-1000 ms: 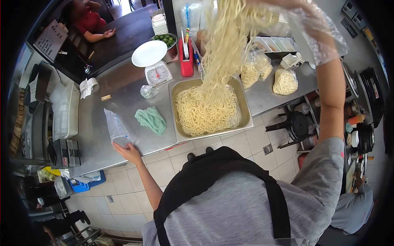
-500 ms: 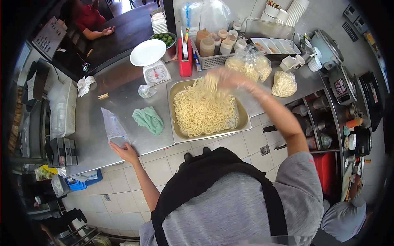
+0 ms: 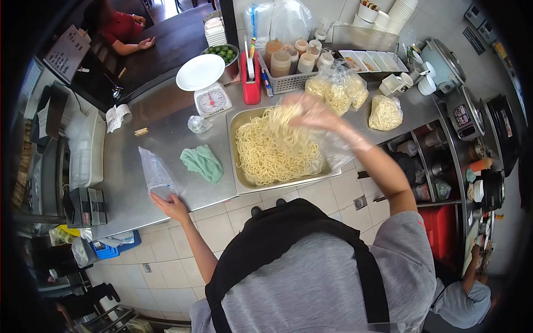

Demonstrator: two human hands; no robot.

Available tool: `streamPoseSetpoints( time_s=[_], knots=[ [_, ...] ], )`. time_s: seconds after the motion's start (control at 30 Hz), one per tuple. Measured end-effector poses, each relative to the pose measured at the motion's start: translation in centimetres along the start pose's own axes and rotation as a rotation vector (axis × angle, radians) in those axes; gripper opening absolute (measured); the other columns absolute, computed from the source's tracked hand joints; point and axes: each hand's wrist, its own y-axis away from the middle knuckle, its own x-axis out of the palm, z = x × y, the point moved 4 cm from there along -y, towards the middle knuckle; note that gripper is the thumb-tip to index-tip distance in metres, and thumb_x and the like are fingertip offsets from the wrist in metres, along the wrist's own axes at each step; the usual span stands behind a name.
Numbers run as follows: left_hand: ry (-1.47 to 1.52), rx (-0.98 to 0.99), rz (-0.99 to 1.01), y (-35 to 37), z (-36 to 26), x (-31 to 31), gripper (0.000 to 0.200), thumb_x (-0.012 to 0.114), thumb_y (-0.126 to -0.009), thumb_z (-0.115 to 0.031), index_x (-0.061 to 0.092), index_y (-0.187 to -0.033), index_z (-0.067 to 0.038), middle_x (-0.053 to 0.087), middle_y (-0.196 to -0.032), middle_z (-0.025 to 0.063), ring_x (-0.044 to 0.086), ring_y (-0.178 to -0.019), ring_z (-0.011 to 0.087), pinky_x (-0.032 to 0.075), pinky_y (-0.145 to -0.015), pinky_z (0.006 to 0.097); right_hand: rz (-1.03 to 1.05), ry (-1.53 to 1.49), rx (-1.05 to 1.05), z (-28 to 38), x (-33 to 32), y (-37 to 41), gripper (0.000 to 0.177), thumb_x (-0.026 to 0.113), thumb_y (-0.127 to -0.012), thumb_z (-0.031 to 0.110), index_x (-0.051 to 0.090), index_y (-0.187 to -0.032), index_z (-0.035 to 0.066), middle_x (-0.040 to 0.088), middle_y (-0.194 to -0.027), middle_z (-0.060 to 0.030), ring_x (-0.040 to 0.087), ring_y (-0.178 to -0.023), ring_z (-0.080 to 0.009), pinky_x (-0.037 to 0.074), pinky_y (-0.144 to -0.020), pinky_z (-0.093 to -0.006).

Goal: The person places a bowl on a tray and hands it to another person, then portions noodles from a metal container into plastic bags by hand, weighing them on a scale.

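A deep steel tray (image 3: 240, 187) on the counter holds a heap of yellow noodles (image 3: 272, 158). Over its upper right part, my right hand (image 3: 317, 115) in a loose clear plastic glove grips a clump of noodles (image 3: 286, 115), with strands hanging down to the heap. At the counter's front edge, my left hand (image 3: 171, 207) holds the near end of a clear plastic bag (image 3: 157, 171) that lies flat and pointed away from me. Between bag and tray lies a crumpled green cloth (image 3: 202, 163).
Behind the tray are a kitchen scale (image 3: 212, 101) with a white plate (image 3: 200, 72), a red holder (image 3: 251, 83) and a basket of sauce bottles (image 3: 288, 83). Bagged noodles (image 3: 385, 112) sit to the right. One person (image 3: 119, 33) is beyond the counter, another (image 3: 463, 302) at lower right.
My right hand has turned slightly, and the noodle clump in it shows more clearly over the tray. My left hand and the bag have stayed nearly still.
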Motion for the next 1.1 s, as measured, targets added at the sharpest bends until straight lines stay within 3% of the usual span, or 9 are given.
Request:
streamPoseSetpoints(
  time_s=[0.07,0.1,0.27,0.57,0.67,0.87,1.0,1.03,1.1],
  knots=[
    [-0.076,0.204,-0.098,0.0,0.2,0.1,0.067,0.054,-0.078,-0.005,0.030,-0.141,-0.003,0.032,-0.141,0.0243,0.054,-0.104,0.0323,0.046,-0.072,0.0320,-0.129,-0.163,0.032,4.4,-3.7,-0.3,0.047,0.072,-0.070,0.014,0.054,-0.113,0.008,0.058,-0.107,-0.0088,0.057,-0.104,-0.0204,0.044,-0.096,-0.0329],
    [-0.071,0.188,-0.089,0.0,0.5,0.3,0.067,0.054,-0.078,-0.005,0.030,-0.141,-0.003,0.032,-0.141,0.0243,0.054,-0.102,0.0321,0.046,-0.069,0.0316,-0.064,-0.620,-0.107,6.4,-5.0,0.2,0.046,0.071,-0.073,0.012,0.054,-0.115,0.007,0.058,-0.110,-0.0096,0.057,-0.104,-0.0212,0.044,-0.097,-0.0342],
    [0.025,-0.028,0.013,0.0,-0.5,-0.1,0.066,0.053,-0.078,-0.004,0.030,-0.140,-0.003,0.033,-0.141,0.0239,0.050,-0.112,0.0349,0.046,-0.068,0.0317,-0.258,-0.563,-0.284,13.4,-12.6,-0.3,0.047,0.067,-0.075,0.006,0.052,-0.120,0.006,0.062,-0.109,-0.0088,0.060,-0.101,-0.0185,0.048,-0.090,-0.0315],
    [-0.067,0.236,-0.111,-0.3,-1.2,-0.4,0.066,0.051,-0.078,-0.004,0.031,-0.140,-0.004,0.032,-0.141,0.0225,0.054,-0.100,0.0325,0.045,-0.068,0.0318,-0.153,-0.413,-0.362,19.5,-15.5,-0.3,0.049,0.070,-0.073,0.010,0.053,-0.119,0.006,0.061,-0.109,-0.0074,0.058,-0.103,-0.0182,0.046,-0.092,-0.0325],
    [0.003,0.103,-0.046,-0.1,-0.9,-0.3,0.066,0.051,-0.077,-0.004,0.031,-0.140,-0.003,0.033,-0.142,0.0218,0.054,-0.099,0.0319,0.045,-0.068,0.0320,-0.101,-0.433,-0.341,19.4,-14.8,-0.3,0.049,0.071,-0.073,0.012,0.053,-0.119,0.006,0.060,-0.109,-0.0069,0.057,-0.104,-0.0181,0.046,-0.093,-0.0329],
    [0.030,0.015,-0.008,0.0,-0.5,-0.1,0.066,0.052,-0.077,-0.005,0.032,-0.140,-0.003,0.034,-0.141,0.0218,0.055,-0.095,0.0304,0.045,-0.067,0.0318,0.043,-0.682,-0.231,13.8,-10.3,-0.1,0.051,0.073,-0.071,0.014,0.054,-0.118,0.006,0.060,-0.109,-0.0059,0.056,-0.106,-0.0179,0.044,-0.094,-0.0335],
    [-0.050,0.159,-0.083,0.0,0.2,0.2,0.066,0.052,-0.077,-0.004,0.031,-0.140,-0.002,0.034,-0.141,0.0226,0.054,-0.100,0.0317,0.045,-0.068,0.0329,0.240,-0.908,0.010,4.0,-3.1,-0.7,0.052,0.074,-0.071,0.016,0.054,-0.118,0.006,0.059,-0.109,-0.0053,0.055,-0.107,-0.0178,0.043,-0.095,-0.0340],
    [-0.082,0.207,-0.101,0.0,0.6,0.3,0.066,0.052,-0.077,-0.004,0.031,-0.140,-0.002,0.033,-0.141,0.0229,0.053,-0.104,0.0327,0.045,-0.071,0.0335,0.297,-0.834,0.097,0.5,-0.7,-0.9,0.052,0.074,-0.070,0.016,0.054,-0.118,0.006,0.059,-0.109,-0.0052,0.055,-0.107,-0.0178,0.043,-0.095,-0.0341],
    [-0.054,0.151,-0.059,-0.1,0.6,0.4,0.066,0.052,-0.077,-0.004,0.031,-0.140,-0.001,0.033,-0.141,0.0234,0.049,-0.113,0.0346,0.044,-0.078,0.0350,0.369,-0.018,0.064,-6.7,3.2,-1.7,0.059,0.076,-0.068,0.019,0.052,-0.120,0.006,0.057,-0.114,-0.0100,0.054,-0.110,-0.0236,0.043,-0.096,-0.0374]
  ],
)
